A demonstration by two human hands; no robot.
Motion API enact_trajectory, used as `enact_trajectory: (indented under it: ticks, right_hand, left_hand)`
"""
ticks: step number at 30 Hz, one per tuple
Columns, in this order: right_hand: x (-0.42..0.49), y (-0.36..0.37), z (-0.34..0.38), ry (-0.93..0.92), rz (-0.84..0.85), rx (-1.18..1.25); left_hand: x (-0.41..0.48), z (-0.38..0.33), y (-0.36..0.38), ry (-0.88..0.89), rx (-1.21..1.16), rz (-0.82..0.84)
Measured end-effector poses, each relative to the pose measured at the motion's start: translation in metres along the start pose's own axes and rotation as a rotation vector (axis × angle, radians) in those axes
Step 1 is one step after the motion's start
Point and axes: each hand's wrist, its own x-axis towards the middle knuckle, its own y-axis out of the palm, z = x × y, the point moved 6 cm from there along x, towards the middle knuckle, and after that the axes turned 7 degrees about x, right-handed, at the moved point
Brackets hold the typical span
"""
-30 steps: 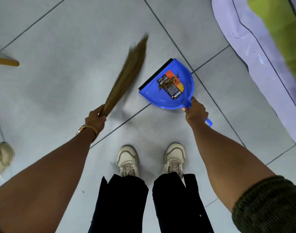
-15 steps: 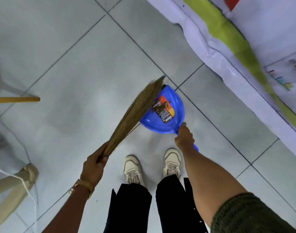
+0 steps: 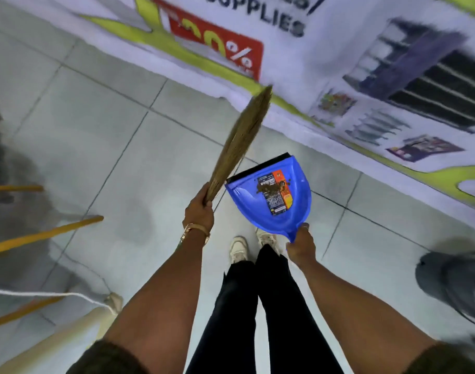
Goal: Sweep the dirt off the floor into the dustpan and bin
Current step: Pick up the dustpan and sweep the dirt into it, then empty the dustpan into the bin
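Note:
My left hand (image 3: pixel 199 210) grips the thin end of a straw broom (image 3: pixel 241 139), whose bristles point up and away, off the floor. My right hand (image 3: pixel 301 245) holds the handle of a blue dustpan (image 3: pixel 268 209), lifted above my shoes and roughly level. A small brown pile of dirt (image 3: pixel 270 188) lies on the pan's sticker label near its black front lip. A dark grey bin (image 3: pixel 455 284) shows at the right edge, partly cut off.
A printed banner (image 3: pixel 339 49) lies along the far side of the grey tiled floor (image 3: pixel 122 147). Orange wooden legs (image 3: pixel 41 234) and a cream furniture leg (image 3: pixel 68 333) with a white cord stand at the left. My shoes are below the dustpan.
The dustpan has been lifted off the floor and carried with the dirt in it. The broom swung up from the pan. The view has turned toward the banner and the bin has come into sight.

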Motion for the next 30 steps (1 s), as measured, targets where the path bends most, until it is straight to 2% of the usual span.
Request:
enact_trajectory:
  ticks: [7,13,17,21,23,30]
  right_hand:
    - [-0.077,-0.091,-0.071,0.181,-0.234,0.169]
    - [-0.105,-0.159,-0.132,0.338,-0.374,0.388]
    - [-0.100,-0.202,-0.173,0.355,-0.409,0.459]
    - [-0.080,-0.257,-0.227,0.373,-0.425,0.513]
    - [-0.069,-0.294,-0.265,0.441,-0.415,0.568]
    - [-0.022,-0.422,-0.405,0.595,-0.351,0.541]
  left_hand:
    - [-0.054,-0.066,0.007,0.226,0.311,0.053]
    - [-0.094,-0.109,0.075,0.310,0.619,0.265]
    - [-0.122,-0.147,0.131,0.362,0.906,0.313]
    - [-0.164,-0.195,0.218,0.480,1.163,0.345]
    - [-0.190,-0.222,0.275,0.539,1.295,0.356]
    - [-0.294,-0.301,0.483,0.754,1.510,0.476]
